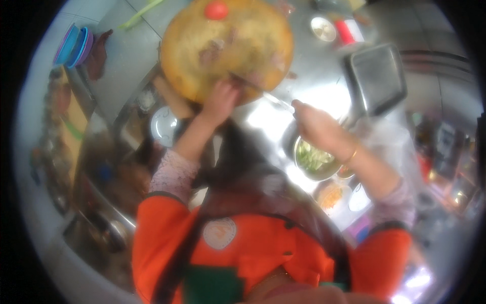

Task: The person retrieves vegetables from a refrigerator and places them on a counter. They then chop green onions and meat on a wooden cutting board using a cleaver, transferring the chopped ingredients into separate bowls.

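Note:
A round wooden chopping board (243, 49) lies before me. Small pieces of what looks like raw meat (212, 53) are scattered on it, and a round red item, perhaps a tomato (216, 10), rests near its far edge. My right hand (319, 127) grips the handle of a knife (262, 91), just off the board's near right side. The blade slants up and left over the board, its tip close to my left hand (222, 97). Those left fingers are bent at the board's near edge, beside something dark. Blur hides whether they hold it.
A bowl of chopped green vegetables (313, 155) stands below my right hand, near a dish of orange shreds (329, 197). A rectangular metal tray (377, 79) sits at right. Left are a white plate (164, 126) and stacked coloured baskets (74, 46). A small white bowl (323, 29) is farther back.

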Available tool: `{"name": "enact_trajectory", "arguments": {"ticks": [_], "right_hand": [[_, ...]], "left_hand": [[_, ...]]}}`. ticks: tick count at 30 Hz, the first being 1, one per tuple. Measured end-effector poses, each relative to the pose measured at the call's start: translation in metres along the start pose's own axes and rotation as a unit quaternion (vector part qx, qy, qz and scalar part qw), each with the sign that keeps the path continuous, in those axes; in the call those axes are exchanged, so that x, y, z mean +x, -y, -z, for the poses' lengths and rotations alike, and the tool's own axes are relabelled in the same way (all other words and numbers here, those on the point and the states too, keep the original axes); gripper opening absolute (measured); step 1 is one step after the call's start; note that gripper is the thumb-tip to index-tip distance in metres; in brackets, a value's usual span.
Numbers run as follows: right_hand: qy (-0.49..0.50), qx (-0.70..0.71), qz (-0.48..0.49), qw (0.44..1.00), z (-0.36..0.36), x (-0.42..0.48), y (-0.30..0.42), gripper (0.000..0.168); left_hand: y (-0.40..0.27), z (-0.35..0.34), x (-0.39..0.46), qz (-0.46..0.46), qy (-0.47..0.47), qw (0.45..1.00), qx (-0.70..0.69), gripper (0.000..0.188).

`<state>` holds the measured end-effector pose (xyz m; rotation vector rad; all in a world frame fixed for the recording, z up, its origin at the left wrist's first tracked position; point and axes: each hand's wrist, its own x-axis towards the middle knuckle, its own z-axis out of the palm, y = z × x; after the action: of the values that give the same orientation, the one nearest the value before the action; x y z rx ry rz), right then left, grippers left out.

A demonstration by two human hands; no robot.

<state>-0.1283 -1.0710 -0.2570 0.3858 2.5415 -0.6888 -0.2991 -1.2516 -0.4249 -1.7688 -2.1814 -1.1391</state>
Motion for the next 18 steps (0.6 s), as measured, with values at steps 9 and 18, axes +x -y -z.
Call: {"name": "enact_trajectory", "arguments": {"ticks": [9,18], "right_hand": [[-0.039,-0.01,0.015,0.999,-0.019,0.025,-0.009,0.038],[-0.086,-0.009,0.04,0.996,-0.043,0.046,-0.006,0.019]], "left_hand": [[-0.008,-0.002,0.012,0.017,0.01,1.0,-0.015,0.016],[-0.014,-0.005,0.011,0.013,0.012,1.0,-0.01,0.019]]}}
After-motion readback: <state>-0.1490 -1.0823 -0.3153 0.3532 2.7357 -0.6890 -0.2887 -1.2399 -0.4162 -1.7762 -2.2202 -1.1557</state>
